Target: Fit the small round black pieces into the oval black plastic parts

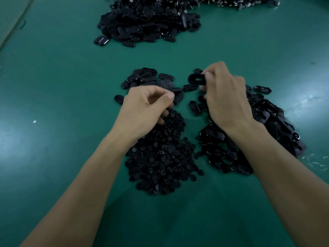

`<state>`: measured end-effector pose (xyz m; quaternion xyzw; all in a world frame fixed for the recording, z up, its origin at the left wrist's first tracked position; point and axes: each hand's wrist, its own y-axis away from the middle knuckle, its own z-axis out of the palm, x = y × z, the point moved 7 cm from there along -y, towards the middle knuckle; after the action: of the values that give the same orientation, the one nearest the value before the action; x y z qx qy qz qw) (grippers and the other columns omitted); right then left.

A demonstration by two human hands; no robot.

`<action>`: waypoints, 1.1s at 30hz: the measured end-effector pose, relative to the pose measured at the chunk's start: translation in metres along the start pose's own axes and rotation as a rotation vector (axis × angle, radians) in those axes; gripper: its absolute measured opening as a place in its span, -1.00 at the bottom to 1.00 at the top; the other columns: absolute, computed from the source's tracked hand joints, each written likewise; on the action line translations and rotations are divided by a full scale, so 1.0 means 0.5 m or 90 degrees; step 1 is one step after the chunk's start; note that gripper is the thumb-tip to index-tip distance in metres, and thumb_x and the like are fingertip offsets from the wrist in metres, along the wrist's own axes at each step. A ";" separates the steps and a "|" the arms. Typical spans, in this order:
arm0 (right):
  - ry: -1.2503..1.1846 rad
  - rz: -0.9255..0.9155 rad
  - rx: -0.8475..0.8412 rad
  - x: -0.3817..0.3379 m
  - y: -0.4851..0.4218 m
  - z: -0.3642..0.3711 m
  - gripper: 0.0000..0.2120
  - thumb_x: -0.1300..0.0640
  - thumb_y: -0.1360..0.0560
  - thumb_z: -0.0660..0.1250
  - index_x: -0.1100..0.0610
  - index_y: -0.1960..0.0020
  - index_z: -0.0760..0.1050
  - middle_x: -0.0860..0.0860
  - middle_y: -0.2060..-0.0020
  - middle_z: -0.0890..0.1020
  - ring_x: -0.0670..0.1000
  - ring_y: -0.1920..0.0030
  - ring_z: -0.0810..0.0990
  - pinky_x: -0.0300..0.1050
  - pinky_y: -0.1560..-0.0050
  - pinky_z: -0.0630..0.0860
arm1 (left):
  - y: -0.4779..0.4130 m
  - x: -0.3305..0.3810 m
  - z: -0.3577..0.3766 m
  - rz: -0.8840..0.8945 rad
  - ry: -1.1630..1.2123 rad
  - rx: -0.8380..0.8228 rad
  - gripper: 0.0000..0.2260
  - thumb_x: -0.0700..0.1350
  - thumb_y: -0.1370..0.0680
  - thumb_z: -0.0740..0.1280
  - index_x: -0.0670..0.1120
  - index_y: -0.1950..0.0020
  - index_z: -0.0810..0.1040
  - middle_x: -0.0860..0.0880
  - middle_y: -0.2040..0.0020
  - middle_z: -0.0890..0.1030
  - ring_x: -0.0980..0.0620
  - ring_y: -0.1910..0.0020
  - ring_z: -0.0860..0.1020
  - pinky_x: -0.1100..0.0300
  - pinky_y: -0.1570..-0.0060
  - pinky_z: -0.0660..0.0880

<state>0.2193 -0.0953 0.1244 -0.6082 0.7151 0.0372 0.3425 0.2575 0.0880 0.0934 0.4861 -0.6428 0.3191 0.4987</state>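
Note:
My right hand pinches an oval black plastic part with a slot in its middle, lifted above the table. My left hand hovers over the far end of a heap of small round black pieces, its fingers curled with thumb against forefinger; whether a piece sits between them is hidden. A heap of oval parts lies under and right of my right wrist. A small group of oval parts lies just beyond my left hand.
A large pile of black oval parts sits at the far side of the green table. More dark parts stretch along the top edge. The table's left border runs diagonally at upper left.

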 end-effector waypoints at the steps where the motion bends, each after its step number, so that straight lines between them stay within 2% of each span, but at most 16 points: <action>1: -0.072 -0.021 -0.025 -0.013 0.008 0.003 -0.80 0.12 -0.72 0.08 0.14 -0.10 0.47 -0.03 0.23 0.60 0.06 0.27 0.63 0.09 0.27 0.58 | 0.002 -0.002 0.008 -0.022 0.027 -0.020 -0.85 -0.03 -0.63 0.37 -0.03 0.06 0.69 -0.01 0.17 0.74 0.16 0.30 0.62 0.32 0.33 0.55; 2: -0.113 -0.051 -0.041 -0.026 0.017 0.005 -0.82 0.14 -0.71 0.12 0.12 -0.09 0.49 -0.03 0.24 0.62 0.04 0.26 0.65 0.07 0.23 0.58 | 0.005 -0.003 0.014 -0.042 0.057 -0.036 -0.79 0.01 -0.64 0.35 -0.06 0.07 0.69 -0.04 0.17 0.74 0.13 0.32 0.62 0.31 0.34 0.55; 4: -0.156 -0.119 -0.042 -0.048 0.036 0.006 -0.86 0.17 -0.69 0.21 0.14 -0.07 0.54 -0.03 0.27 0.61 -0.02 0.25 0.63 -0.08 0.20 0.54 | 0.008 -0.001 0.020 -0.061 0.115 -0.057 -0.74 0.03 -0.64 0.33 -0.10 0.09 0.70 -0.10 0.20 0.73 0.10 0.35 0.61 0.30 0.36 0.55; 6: -0.198 -0.147 -0.029 -0.056 0.051 0.006 -0.87 0.19 -0.67 0.25 0.16 -0.06 0.57 -0.11 0.27 0.60 -0.06 0.22 0.61 -0.27 0.21 0.51 | 0.009 0.005 0.022 -0.060 0.150 -0.070 -0.77 -0.02 -0.64 0.35 -0.09 0.12 0.71 -0.10 0.22 0.73 0.09 0.36 0.61 0.30 0.36 0.55; 8: -0.241 -0.133 -0.034 -0.052 0.061 0.007 -0.88 0.18 -0.67 0.25 0.13 -0.07 0.57 -0.15 0.25 0.61 -0.09 0.22 0.63 -0.32 0.22 0.50 | 0.010 0.010 0.022 -0.056 0.185 -0.081 -0.82 -0.08 -0.60 0.40 -0.06 0.17 0.72 -0.10 0.24 0.72 0.09 0.37 0.62 0.31 0.37 0.56; 11: -0.344 -0.041 -0.088 -0.037 0.068 0.019 -0.87 0.15 -0.68 0.25 -0.02 -0.02 0.54 -0.07 0.31 0.64 -0.09 0.28 0.66 -0.33 0.24 0.52 | 0.010 0.013 0.017 -0.069 0.257 -0.074 -0.93 -0.09 -0.45 0.49 -0.08 0.19 0.70 -0.05 0.29 0.68 0.09 0.42 0.62 0.32 0.40 0.56; 13: -0.400 0.018 -0.113 -0.031 0.071 0.025 -0.83 0.15 -0.67 0.26 -0.07 0.01 0.55 -0.04 0.31 0.66 -0.09 0.34 0.64 -0.34 0.27 0.49 | 0.011 0.013 0.017 -0.075 0.277 -0.066 -0.88 -0.07 -0.36 0.51 -0.09 0.19 0.70 -0.02 0.32 0.66 0.11 0.43 0.61 0.33 0.42 0.55; 17: -0.412 0.042 -0.105 -0.031 0.073 0.021 -0.85 0.14 -0.68 0.26 -0.06 0.01 0.53 -0.08 0.37 0.63 -0.12 0.41 0.56 -0.29 0.31 0.49 | 0.012 0.010 0.027 -0.088 0.293 -0.057 -0.95 -0.17 -0.49 0.48 -0.12 0.16 0.71 -0.05 0.30 0.64 0.11 0.42 0.59 0.33 0.39 0.54; 19: -0.440 0.048 -0.106 -0.031 0.075 0.020 -0.86 0.15 -0.67 0.26 -0.04 0.00 0.54 -0.06 0.37 0.64 -0.09 0.42 0.58 -0.28 0.32 0.48 | 0.011 0.010 0.027 -0.090 0.307 -0.051 -0.95 -0.17 -0.47 0.49 -0.10 0.20 0.72 -0.08 0.29 0.64 0.10 0.41 0.58 0.32 0.37 0.54; 22: -0.518 0.090 -0.120 -0.025 0.076 0.022 -0.89 0.19 -0.64 0.31 0.02 0.00 0.58 -0.01 0.29 0.70 -0.07 0.34 0.65 -0.28 0.31 0.50 | 0.011 0.015 0.020 -0.067 0.314 -0.055 -0.89 -0.10 -0.28 0.55 -0.08 0.25 0.72 -0.09 0.27 0.65 0.08 0.36 0.58 0.28 0.24 0.59; 27: -0.660 0.164 -0.148 -0.013 0.072 0.032 -0.92 0.21 -0.51 0.41 0.05 0.07 0.63 -0.03 0.27 0.69 -0.05 0.27 0.67 -0.26 0.26 0.51 | 0.010 0.017 0.014 -0.041 0.285 -0.049 -0.74 -0.18 -0.18 0.55 -0.11 0.16 0.68 -0.06 0.19 0.71 0.06 0.21 0.65 0.19 0.02 0.64; 30: -0.664 0.167 -0.152 -0.008 0.073 0.034 -0.88 0.26 -0.50 0.43 0.08 0.01 0.59 -0.02 0.30 0.68 -0.06 0.29 0.65 -0.27 0.26 0.51 | 0.008 0.014 0.012 -0.046 0.286 -0.046 -0.70 -0.19 -0.17 0.56 -0.10 0.12 0.66 -0.03 0.16 0.72 0.08 0.19 0.67 0.20 0.09 0.65; 33: -0.628 0.162 -0.143 -0.005 0.075 0.034 -0.84 0.27 -0.51 0.43 0.07 -0.04 0.61 -0.02 0.28 0.70 -0.07 0.27 0.67 -0.27 0.22 0.53 | 0.008 0.009 0.017 -0.067 0.286 -0.059 -0.80 -0.23 -0.31 0.55 -0.11 0.11 0.67 -0.03 0.22 0.69 0.07 0.27 0.65 0.25 0.21 0.61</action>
<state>0.1935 -0.0754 0.0991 -0.4597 0.5282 0.4374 0.5642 0.2508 0.0804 0.0954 0.4122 -0.5032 0.3630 0.6672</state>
